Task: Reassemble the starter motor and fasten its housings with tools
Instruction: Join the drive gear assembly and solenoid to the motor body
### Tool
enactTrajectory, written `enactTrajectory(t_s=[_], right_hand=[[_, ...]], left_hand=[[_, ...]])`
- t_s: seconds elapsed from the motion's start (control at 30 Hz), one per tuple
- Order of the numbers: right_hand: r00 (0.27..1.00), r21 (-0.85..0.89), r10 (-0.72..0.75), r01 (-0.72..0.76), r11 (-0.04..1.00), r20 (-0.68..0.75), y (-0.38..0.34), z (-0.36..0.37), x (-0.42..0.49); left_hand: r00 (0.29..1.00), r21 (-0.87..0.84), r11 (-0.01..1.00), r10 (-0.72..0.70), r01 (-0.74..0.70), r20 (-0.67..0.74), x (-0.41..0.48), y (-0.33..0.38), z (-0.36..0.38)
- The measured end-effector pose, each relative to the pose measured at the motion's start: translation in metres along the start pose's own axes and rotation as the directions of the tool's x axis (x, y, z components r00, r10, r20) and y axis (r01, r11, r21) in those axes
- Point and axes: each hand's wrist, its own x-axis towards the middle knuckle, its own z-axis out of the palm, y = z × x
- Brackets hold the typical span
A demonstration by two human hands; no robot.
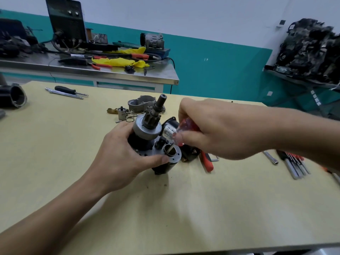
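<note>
Left hand: my left hand (pixel 117 153) grips the starter motor (pixel 147 129) round its dark body, thumb on the rim of the grey plate, and steadies it.
Starter motor: it stands upright on the table (pixel 165 208) between my two hands, pinion shaft pointing up.
Right hand: my right hand (pixel 211 129) is closed round the red-and-clear handle of a screwdriver (pixel 184 125), just right of the motor and above its plate.
Bore: the screwdriver's shaft runs down into the open round bore (pixel 170 152) on the motor's plate. I cannot see the tip.
Step in hand: I judge I am working something deep in that bore, seating or turning it, before the housings go on.
Next move: it calls for a straight shaft, light downward pressure, and a firm left-hand brace against any twist.
Behind the motor: the plunger (pixel 121 113), loose springs (pixel 129 118) and the aluminium housing (pixel 141 103) lie unfitted.
Far left of the motor: the long bolts (pixel 64 93) lie well apart, probably for the final fastening.
</note>
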Motion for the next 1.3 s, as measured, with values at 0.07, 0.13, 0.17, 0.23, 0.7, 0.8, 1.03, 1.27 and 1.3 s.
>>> enactTrajectory(t_s=[0.07, 0.13, 0.17, 0.23, 0.7, 0.8, 1.03, 1.27, 1.3], right_hand=[[0.987, -0.077, 0.031, -0.044, 0.996, -0.157, -0.006, 0.005, 0.004], [0.974, -0.175, 0.047, -0.087, 0.981, -0.221, -0.008, 0.012, 0.007], [0.976, -0.197, 0.032, -0.076, 0.977, -0.215, -0.006, 0.015, 0.008], [0.989, -0.139, 0.006, -0.027, 0.990, -0.147, -0.001, 0.013, 0.005], [0.985, -0.024, 0.127, -0.131, 0.991, -0.117, -0.005, 0.013, 0.002], [0.996, 0.027, 0.087, -0.087, 0.996, -0.002, -0.002, 0.004, -0.005], [0.960, -0.056, 0.142, -0.160, 0.986, -0.239, -0.017, 0.015, 0.007], [0.998, 0.109, 0.038, -0.045, 0.993, 0.058, -0.002, 0.012, -0.002], [0.996, 0.099, 0.030, -0.038, 0.994, 0.079, -0.003, 0.010, -0.003]], left_hand=[[1.000, -0.005, 1.000, -0.004, 0.004, -0.005, -0.001, 0.001, 0.000], [1.000, -0.012, 1.000, -0.007, 0.007, -0.005, -0.001, 0.001, -0.001], [1.000, -0.008, 1.000, -0.008, 0.008, -0.005, -0.001, 0.001, 0.000], [1.000, -0.004, 1.000, -0.007, 0.007, -0.007, -0.001, 0.000, 0.000], [1.000, 0.003, 1.000, 0.007, -0.007, -0.007, -0.001, 0.000, 0.000], [1.000, 0.009, 1.000, 0.008, -0.007, -0.008, 0.000, 0.000, 0.001], [1.000, -0.001, 1.000, 0.006, -0.006, -0.017, -0.002, 0.001, 0.001], [1.000, 0.022, 1.000, 0.013, -0.013, -0.014, -0.001, 0.001, 0.001], [1.000, 0.021, 1.000, 0.014, -0.013, -0.011, -0.001, 0.001, 0.001]])
